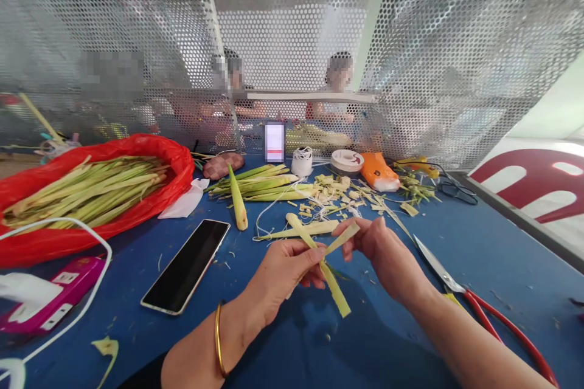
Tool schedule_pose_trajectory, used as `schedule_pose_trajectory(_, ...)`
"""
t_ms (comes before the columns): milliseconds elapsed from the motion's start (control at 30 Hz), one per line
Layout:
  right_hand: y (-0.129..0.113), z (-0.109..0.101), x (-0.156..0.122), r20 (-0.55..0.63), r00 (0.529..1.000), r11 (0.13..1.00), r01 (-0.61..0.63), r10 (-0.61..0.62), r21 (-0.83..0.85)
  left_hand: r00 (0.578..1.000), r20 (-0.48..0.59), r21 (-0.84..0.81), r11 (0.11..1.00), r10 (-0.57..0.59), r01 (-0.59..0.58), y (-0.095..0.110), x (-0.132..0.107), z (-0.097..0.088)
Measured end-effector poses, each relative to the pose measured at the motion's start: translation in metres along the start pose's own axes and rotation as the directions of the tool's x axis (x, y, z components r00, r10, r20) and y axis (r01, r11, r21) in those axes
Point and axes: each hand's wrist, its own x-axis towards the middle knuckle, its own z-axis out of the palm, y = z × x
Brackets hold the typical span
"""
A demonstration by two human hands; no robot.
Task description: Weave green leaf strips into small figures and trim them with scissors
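Observation:
My left hand (292,267) pinches pale green leaf strips (336,292) between thumb and fingers, where one strip crosses another. The long strip slants from upper left to lower right through the grip. A shorter strip end points up and right to my right hand (383,255), whose curled fingers are on it; its thumb stands apart. Behind the hands lies another folded pale leaf (301,230) on the blue table. Near my right forearm, large scissors (440,267) with red handles lie with their blades pointing away.
A red bag (182,164) of long leaves is at the left, above a purple power strip (77,279). A black phone (187,267) lies nearby. Cut scraps (335,188), a white string roll (302,161) and a tape spool (347,161) sit before a perforated metal screen (292,24), with people beyond.

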Motion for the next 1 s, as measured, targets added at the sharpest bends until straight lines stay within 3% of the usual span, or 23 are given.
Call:
schedule_pose_trajectory(100, 0.000, 0.007, -0.001, -0.047, 0.999, 0.991, -0.028, 0.022, -0.130, 0.999, 0.025, -0.045, 0.999, -0.026, 0.028, 0.001, 0.000, 0.000)
schedule_pose_trajectory(200, 0.001, 0.013, -0.001, -0.095, 0.993, 0.983, -0.085, 0.071, -0.160, 0.993, 0.085, -0.124, 0.988, -0.078, 0.088, 0.000, -0.002, 0.000)
schedule_pose_trajectory(333, 0.005, 0.014, -0.001, -0.114, 0.992, 0.978, -0.082, 0.060, -0.193, 0.991, 0.086, -0.075, 0.991, -0.107, 0.113, -0.002, -0.001, 0.000)
schedule_pose_trajectory(500, 0.008, 0.010, -0.001, -0.159, 0.987, 0.963, -0.050, 0.008, -0.264, 0.995, 0.078, 0.017, 0.998, -0.061, 0.060, -0.004, 0.002, 0.000)
schedule_pose_trajectory(633, 0.002, 0.008, 0.001, -0.176, 0.979, 0.982, -0.132, 0.107, -0.138, 0.999, 0.039, -0.050, 0.999, 0.024, -0.022, -0.003, 0.003, 0.000)
schedule_pose_trajectory(700, -0.002, 0.009, -0.001, -0.129, 0.972, 0.973, -0.210, 0.197, -0.095, 0.997, 0.020, -0.088, 0.993, 0.076, -0.074, -0.001, 0.003, 0.000)
schedule_pose_trajectory(767, -0.005, 0.011, -0.004, 0.009, 0.964, 0.952, -0.262, 0.266, -0.161, 0.992, -0.017, -0.113, 0.986, 0.122, -0.123, 0.001, 0.003, 0.000)
schedule_pose_trajectory(833, -0.005, 0.014, -0.008, 0.102, 0.962, 0.927, -0.209, 0.251, -0.312, 0.987, -0.068, -0.116, 0.981, 0.146, -0.153, 0.002, 0.004, 0.000)
schedule_pose_trajectory(1000, 0.001, 0.018, -0.015, 0.095, 0.991, 0.803, -0.018, 0.093, -0.596, 0.974, -0.149, -0.103, 0.977, 0.168, -0.184, -0.005, 0.008, 0.002)
